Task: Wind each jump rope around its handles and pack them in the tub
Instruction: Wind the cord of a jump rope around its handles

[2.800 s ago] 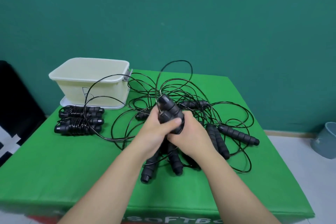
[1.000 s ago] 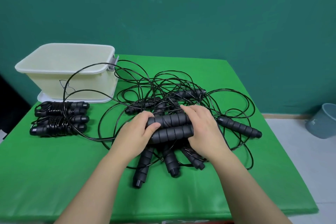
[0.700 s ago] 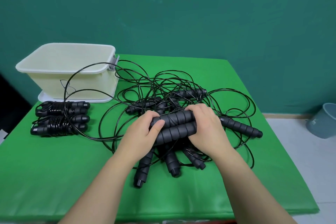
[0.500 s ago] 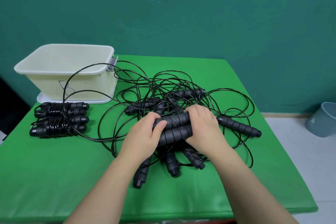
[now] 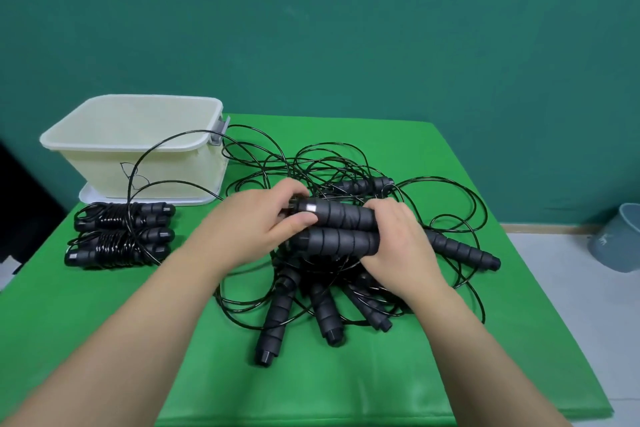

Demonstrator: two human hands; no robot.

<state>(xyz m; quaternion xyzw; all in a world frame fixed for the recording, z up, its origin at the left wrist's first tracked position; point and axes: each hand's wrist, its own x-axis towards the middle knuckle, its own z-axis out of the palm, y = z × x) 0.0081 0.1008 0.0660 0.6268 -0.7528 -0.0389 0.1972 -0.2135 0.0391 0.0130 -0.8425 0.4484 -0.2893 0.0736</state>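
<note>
Teal wall behind, and in front of it a green tabletop (image 5: 398, 374) carrying a cream tub (image 5: 138, 156) at the far left, which stands on its flat lid. Just in front of the tub lie two wound jump ropes (image 5: 119, 234), side by side, their cords coiled tight round paired handles; they have not shifted since the earlier frames. A tangle of loose black cord (image 5: 346, 166) spreads over the middle of the tabletop, one loop arching up against the tub's near wall, with several free handles (image 5: 277, 315) fanned out toward the near edge and another handle (image 5: 460, 250) pointing off to the right. Both hands hold a pair of handles (image 5: 341, 230) stacked lengthwise, one above the other, above the tangle. The left hand (image 5: 249, 229) has its fingers curled over the left end of the pair, thumb pressed on the seam between the two, and a small pale label shows on the upper handle just past the thumb. The right hand (image 5: 398, 243) wraps the right end, fingers curled round both handles. Compared with half a second ago, the left hand has slid a little further left along the pair, baring more of the handles, and the pair sits slightly higher and more level; almost three seconds back the same pair stood nearly upright in the hands. A grey bin (image 5: 620, 239) stands on the floor at the right edge.
</note>
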